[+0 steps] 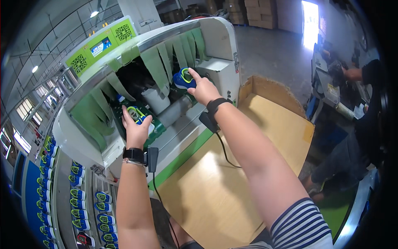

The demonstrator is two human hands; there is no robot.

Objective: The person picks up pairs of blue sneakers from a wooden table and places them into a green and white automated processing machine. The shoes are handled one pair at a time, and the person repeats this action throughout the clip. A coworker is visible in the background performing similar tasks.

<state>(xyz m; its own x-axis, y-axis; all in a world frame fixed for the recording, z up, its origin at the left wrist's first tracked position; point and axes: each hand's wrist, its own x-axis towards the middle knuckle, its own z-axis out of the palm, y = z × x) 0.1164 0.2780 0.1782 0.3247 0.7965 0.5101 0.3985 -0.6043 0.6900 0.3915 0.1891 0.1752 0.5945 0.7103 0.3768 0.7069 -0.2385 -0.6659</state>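
Observation:
Both my hands reach to the machine's front opening, each at a blue shoe with lime-green trim. My left hand [136,129] is around the near end of the left shoe [133,113], fingers along one side and thumb on the other. That shoe lies on a dark green conveyor belt [156,132]. My right hand [204,89] grips the right shoe [180,79], index finger along its collar and thumb lower down. Green strip curtains [154,68] hang over the opening, partly parted. The right shoe's far end is close to these strips.
The white machine housing [226,45] curves around the opening. A tan board [207,186] with a cardboard edge [271,89] lies before me. Racks at left hold several blue shoes [78,203]. Cables [224,145] run from my wrists. Another person's arm [353,74] is at right.

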